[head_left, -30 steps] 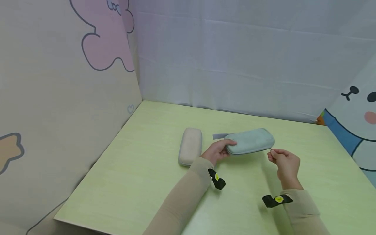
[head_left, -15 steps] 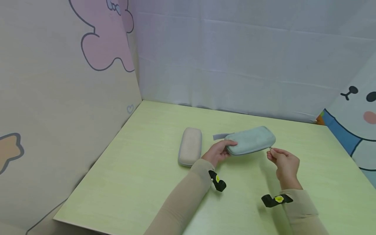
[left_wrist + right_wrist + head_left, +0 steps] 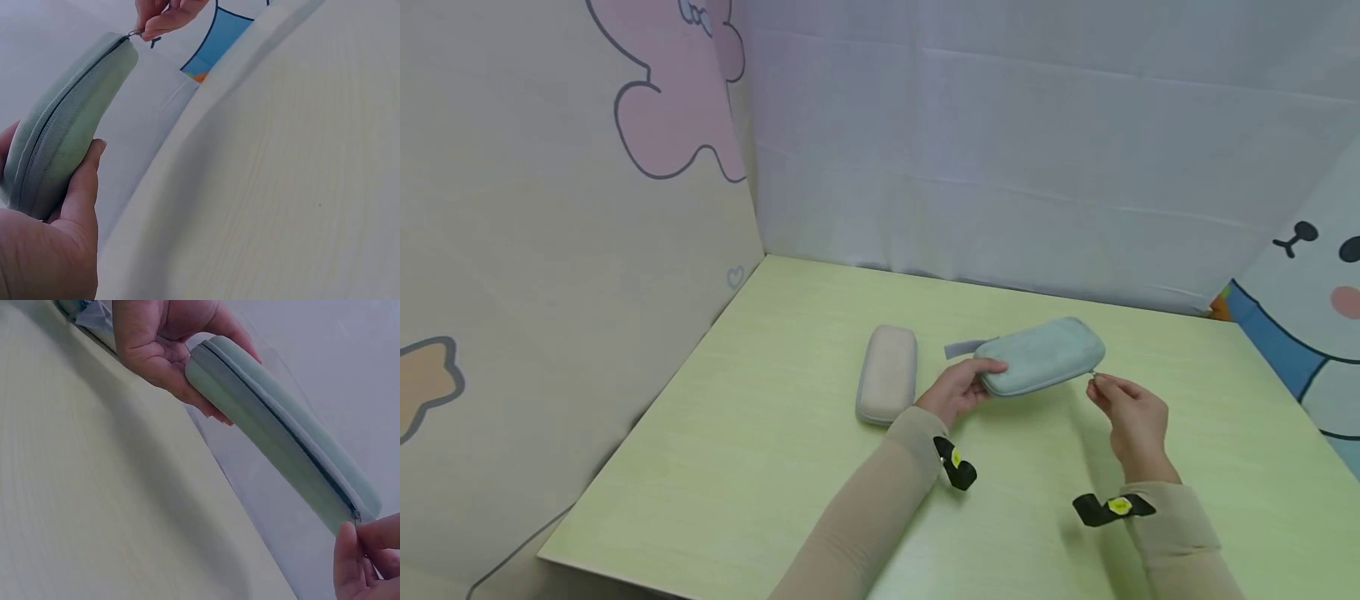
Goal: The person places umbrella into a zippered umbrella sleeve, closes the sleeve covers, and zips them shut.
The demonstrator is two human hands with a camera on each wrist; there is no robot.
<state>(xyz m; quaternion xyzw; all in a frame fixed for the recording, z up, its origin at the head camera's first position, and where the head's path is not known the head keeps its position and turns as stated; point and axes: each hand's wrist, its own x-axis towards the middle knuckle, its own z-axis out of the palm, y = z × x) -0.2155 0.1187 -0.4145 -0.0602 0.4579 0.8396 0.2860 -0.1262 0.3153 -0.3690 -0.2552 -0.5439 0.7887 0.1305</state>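
My left hand (image 3: 955,390) grips the left end of a pale green zippered case (image 3: 1043,357), thumb on top and fingers beneath. The case is held above the table, its right end tilted up. A grey strap (image 3: 964,348) sticks out past its left end. Between thumb and fingertips, my right hand (image 3: 1131,417) pinches the small metal zipper pull (image 3: 357,516) at the right end. Along the side runs the zipper (image 3: 294,440) as a dark line; whether its edges are apart, I cannot tell. The case's underside is hidden in the head view.
A beige zippered case (image 3: 887,375) lies on the pale green table (image 3: 737,450), just left of my left hand. White cloth (image 3: 1000,150) hangs behind the table. A wall with cartoon prints (image 3: 677,125) stands along the left edge, and another printed panel (image 3: 1292,333) at the right.
The right end of the green case has risen slightly, and my right hand has moved up a little with the zipper pull. My left hand keeps its grip. The beige case stays put.
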